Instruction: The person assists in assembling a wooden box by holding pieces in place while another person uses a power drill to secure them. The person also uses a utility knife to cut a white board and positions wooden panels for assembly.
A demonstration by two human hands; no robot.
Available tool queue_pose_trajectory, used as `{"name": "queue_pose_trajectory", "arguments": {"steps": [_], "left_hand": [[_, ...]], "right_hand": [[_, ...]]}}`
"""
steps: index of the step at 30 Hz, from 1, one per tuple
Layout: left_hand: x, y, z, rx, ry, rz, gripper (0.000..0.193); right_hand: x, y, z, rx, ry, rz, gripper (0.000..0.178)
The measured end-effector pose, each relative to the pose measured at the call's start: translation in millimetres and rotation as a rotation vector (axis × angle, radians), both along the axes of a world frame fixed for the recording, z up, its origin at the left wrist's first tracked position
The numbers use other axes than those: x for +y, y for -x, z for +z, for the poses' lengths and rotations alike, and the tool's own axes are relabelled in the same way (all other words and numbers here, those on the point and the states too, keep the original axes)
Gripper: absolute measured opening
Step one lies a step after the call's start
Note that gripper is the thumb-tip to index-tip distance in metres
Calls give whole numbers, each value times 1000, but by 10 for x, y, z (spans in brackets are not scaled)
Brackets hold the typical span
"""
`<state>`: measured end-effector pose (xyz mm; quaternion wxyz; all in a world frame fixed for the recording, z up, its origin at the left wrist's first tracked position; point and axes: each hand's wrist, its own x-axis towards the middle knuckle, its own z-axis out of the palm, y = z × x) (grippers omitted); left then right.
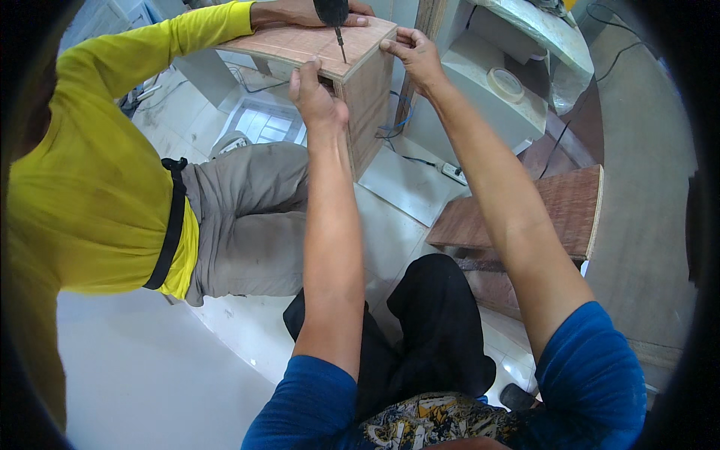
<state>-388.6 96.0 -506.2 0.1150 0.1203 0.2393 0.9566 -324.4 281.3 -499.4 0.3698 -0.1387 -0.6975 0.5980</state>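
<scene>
A plywood box (364, 124) with a reddish-brown top panel (300, 45) stands in front of me at the upper middle. My left hand (319, 101) is closed on the near edge of that panel, just left of the front corner. At the right-hand corner, my right hand (416, 60) pinches the panel's edge between thumb and fingers. Between my hands, the long thin bit of a black power drill (331, 11) points down at the panel near its edge; whoever grips the drill is out of view. A co-worker's hand (307, 11) rests along the panel's far side.
A co-worker in a yellow shirt (112, 202) stands close on my left. To my right are a plywood piece (532, 214) and a curved grey-brown surface (637, 150). A tape roll (505, 84) lies on a white cabinet; a power strip (454, 173) and cables lie behind the box.
</scene>
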Motion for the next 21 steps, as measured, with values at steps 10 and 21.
{"name": "queue_pose_trajectory", "arguments": {"steps": [10,21], "left_hand": [[-1,-196,12,19,-39,11,35],[-11,-230,16,23,-10,1,39]], "right_hand": [[38,-108,-59,65,-21,8,67],[33,-129,-66,84,-4,24,68]]}}
